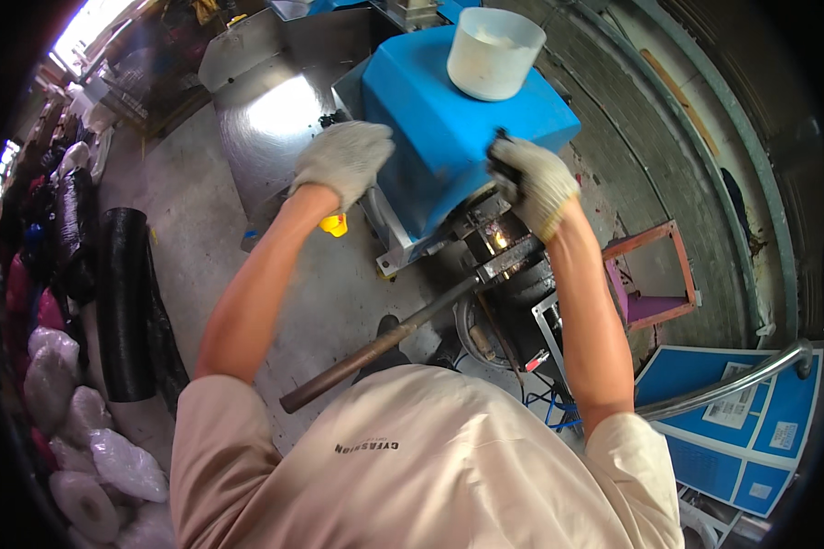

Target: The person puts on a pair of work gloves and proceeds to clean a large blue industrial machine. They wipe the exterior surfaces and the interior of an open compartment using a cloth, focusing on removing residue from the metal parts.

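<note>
My left hand [343,165], in a whitish knit glove, is at the left side of a blue machine cover [430,101]. Its fingers are curled and slightly blurred; what they hold, if anything, is hidden. Small black bits [330,119] show just beyond that glove. On the cover's near right side my right hand [542,188], gloved too, is closed around a small black piece [504,157] of unclear kind. Below it sits a shiny metal machine head [496,236] with a clamp ring. A long rusty metal bar [380,346] slants from the ring toward my body.
A white plastic tub [494,55] stands on the cover. Left of it is a metal tray [270,119], with a yellow object [335,225] below. Black rolls [124,302] and wrapped bundles [124,462] line the left. A red frame [655,274] and curved metal pipe [732,389] are right.
</note>
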The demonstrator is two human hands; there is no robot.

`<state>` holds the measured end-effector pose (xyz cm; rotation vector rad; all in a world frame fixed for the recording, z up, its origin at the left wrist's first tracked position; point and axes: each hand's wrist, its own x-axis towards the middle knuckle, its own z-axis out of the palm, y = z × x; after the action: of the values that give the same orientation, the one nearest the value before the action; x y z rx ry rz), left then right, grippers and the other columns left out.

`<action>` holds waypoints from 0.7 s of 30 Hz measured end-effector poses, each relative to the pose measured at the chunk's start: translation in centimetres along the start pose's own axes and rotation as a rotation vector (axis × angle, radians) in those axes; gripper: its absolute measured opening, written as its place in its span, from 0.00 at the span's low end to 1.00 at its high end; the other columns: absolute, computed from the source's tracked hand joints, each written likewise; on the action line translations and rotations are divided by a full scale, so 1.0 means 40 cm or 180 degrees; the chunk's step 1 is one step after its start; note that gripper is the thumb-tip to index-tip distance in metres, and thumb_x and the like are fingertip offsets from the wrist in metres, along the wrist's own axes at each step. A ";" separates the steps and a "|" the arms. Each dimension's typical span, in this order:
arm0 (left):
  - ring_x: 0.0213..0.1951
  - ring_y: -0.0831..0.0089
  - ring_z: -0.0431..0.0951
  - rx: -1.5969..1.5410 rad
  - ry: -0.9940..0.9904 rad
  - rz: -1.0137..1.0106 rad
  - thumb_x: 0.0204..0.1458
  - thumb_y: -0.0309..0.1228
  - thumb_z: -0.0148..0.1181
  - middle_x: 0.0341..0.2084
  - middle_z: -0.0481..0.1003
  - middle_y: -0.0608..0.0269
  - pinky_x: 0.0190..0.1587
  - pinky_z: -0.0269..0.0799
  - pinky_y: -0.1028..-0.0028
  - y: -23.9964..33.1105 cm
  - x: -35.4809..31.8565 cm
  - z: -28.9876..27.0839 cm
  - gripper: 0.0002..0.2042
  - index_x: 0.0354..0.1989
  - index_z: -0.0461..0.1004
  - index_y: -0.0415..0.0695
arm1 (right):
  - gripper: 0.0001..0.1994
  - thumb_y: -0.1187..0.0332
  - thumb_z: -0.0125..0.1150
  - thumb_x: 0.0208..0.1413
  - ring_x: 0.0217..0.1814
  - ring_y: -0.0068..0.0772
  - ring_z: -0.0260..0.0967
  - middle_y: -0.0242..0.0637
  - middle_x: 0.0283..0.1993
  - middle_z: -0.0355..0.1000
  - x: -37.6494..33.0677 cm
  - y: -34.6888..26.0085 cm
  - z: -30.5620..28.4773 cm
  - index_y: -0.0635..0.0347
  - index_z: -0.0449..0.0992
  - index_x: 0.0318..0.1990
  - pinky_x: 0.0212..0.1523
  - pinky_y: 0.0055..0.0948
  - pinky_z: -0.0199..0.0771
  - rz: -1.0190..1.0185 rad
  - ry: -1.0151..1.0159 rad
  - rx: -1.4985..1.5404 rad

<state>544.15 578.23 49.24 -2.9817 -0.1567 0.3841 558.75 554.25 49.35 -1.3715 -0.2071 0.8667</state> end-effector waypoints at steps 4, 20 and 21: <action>0.58 0.55 0.75 -0.0233 0.1299 -0.0801 0.58 0.33 0.59 0.56 0.77 0.57 0.58 0.73 0.59 -0.177 -0.166 0.221 0.15 0.53 0.76 0.45 | 0.07 0.67 0.66 0.59 0.26 0.20 0.68 0.31 0.30 0.72 0.192 -0.002 0.327 0.60 0.77 0.36 0.29 0.23 0.70 -0.0346 -0.0805 -0.1165; 0.56 0.56 0.77 -0.1924 0.1725 -0.1817 0.67 0.37 0.52 0.55 0.78 0.55 0.60 0.72 0.62 -0.288 -0.490 0.463 0.16 0.55 0.79 0.44 | 0.12 0.69 0.63 0.56 0.54 0.48 0.81 0.48 0.52 0.81 0.590 0.252 0.688 0.60 0.86 0.45 0.53 0.40 0.81 -0.1939 -0.1279 -0.6604; 0.57 0.56 0.77 -0.1982 0.1700 -0.1881 0.67 0.37 0.52 0.56 0.78 0.56 0.61 0.71 0.62 -0.293 -0.493 0.467 0.16 0.55 0.79 0.44 | 0.12 0.69 0.64 0.56 0.54 0.48 0.81 0.48 0.51 0.82 0.593 0.254 0.688 0.60 0.87 0.45 0.53 0.40 0.81 -0.2025 -0.1442 -0.6678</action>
<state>519.34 589.62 37.85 -3.2332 -1.2417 -0.6287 554.26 590.04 38.34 -2.5826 -2.2299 0.0943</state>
